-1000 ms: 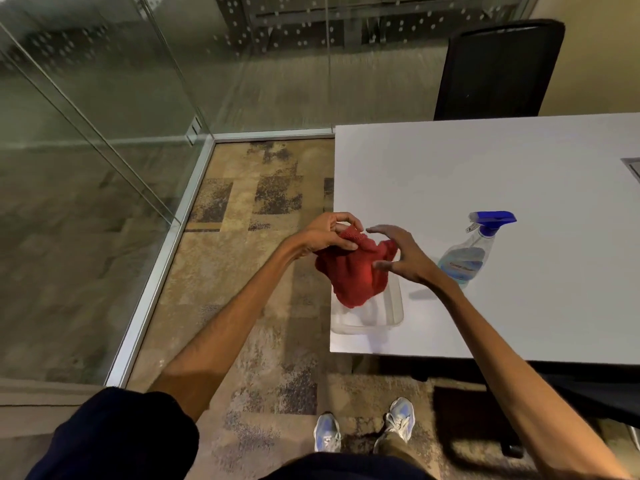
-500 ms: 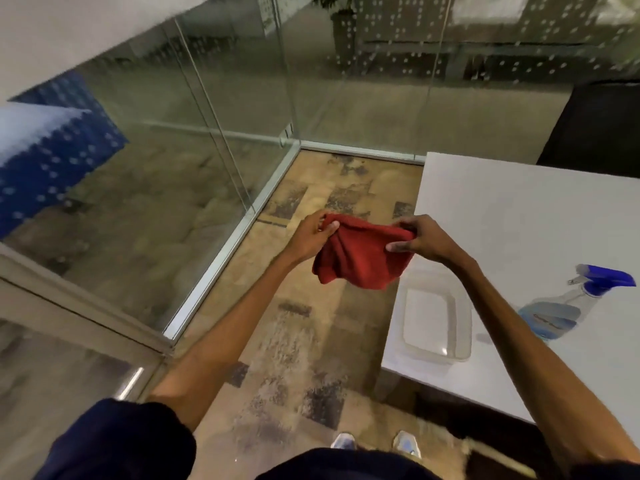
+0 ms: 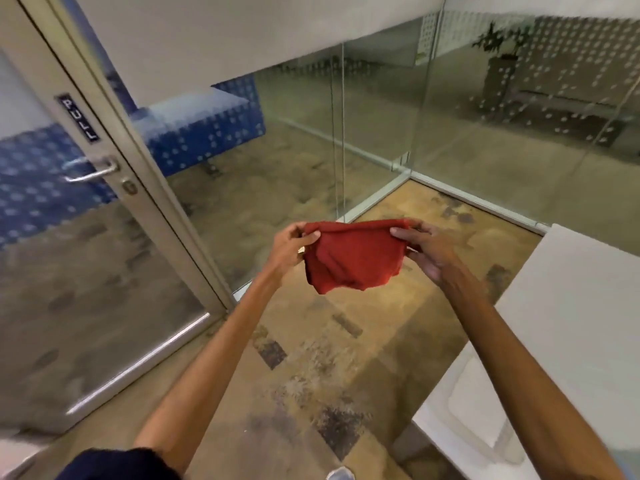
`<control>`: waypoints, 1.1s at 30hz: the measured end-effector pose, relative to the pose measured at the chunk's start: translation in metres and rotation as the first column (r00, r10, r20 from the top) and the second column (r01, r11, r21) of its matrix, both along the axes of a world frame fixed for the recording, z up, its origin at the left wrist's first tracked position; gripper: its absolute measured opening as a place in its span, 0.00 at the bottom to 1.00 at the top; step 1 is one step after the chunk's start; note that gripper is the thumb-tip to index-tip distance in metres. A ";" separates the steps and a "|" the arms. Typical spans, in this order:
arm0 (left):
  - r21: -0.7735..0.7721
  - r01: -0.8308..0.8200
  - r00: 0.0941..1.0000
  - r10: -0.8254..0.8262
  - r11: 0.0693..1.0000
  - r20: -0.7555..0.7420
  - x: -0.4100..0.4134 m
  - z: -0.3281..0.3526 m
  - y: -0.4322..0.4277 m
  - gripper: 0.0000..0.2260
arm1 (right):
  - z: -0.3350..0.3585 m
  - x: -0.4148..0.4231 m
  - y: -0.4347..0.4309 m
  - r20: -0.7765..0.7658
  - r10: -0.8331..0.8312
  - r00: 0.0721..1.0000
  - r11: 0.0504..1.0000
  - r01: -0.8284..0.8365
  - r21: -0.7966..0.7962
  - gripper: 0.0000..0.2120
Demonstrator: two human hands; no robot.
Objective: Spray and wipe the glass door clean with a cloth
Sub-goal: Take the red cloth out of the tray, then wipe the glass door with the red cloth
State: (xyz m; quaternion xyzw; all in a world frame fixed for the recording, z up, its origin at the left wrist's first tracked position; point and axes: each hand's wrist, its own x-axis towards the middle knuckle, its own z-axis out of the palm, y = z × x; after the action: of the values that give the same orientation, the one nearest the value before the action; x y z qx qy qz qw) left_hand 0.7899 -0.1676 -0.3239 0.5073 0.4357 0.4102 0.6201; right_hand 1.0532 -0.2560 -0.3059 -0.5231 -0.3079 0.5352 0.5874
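Observation:
A red cloth point(image 3: 353, 258) hangs in the air in front of me, stretched between both hands. My left hand point(image 3: 290, 245) pinches its left top corner and my right hand point(image 3: 427, 249) pinches its right top corner. The glass door point(image 3: 86, 271) stands at the left, in a pale metal frame with a silver lever handle point(image 3: 91, 169) and a "PULL" label point(image 3: 79, 117). It is closed and about an arm's length from the cloth. The spray bottle is out of view.
A white table point(image 3: 571, 306) fills the lower right, with a clear plastic tray point(image 3: 485, 410) near its front corner. Fixed glass walls point(image 3: 381, 116) run behind and to the right. Patterned carpet point(image 3: 329, 358) lies between me and the door.
The view has swung left from the table to the door. Both hands lifted the cloth off the tray and spread it out; the spray bottle has left the view.

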 end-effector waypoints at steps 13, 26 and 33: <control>-0.167 -0.400 0.903 0.418 0.901 0.096 -0.148 0.007 -0.074 0.16 | 0.023 -0.131 0.030 0.233 0.323 0.917 0.945 -0.325 -0.031 0.12; -0.158 -0.537 0.818 0.557 0.829 0.143 -0.320 0.013 -0.128 0.24 | 0.059 -0.308 0.034 0.251 0.502 0.828 0.841 -0.535 0.084 0.13; -0.048 -0.522 0.853 0.523 0.852 0.011 -0.409 0.032 -0.160 0.17 | 0.079 -0.404 0.028 0.335 0.573 0.748 0.769 -0.632 0.094 0.14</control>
State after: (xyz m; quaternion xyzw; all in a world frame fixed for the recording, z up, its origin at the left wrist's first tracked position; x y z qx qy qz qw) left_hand 0.3813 -0.3272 -0.2919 0.3516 0.5585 0.5594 0.5016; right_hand 0.6491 -0.2281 -0.2269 -0.4045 -0.5951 0.5808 0.3807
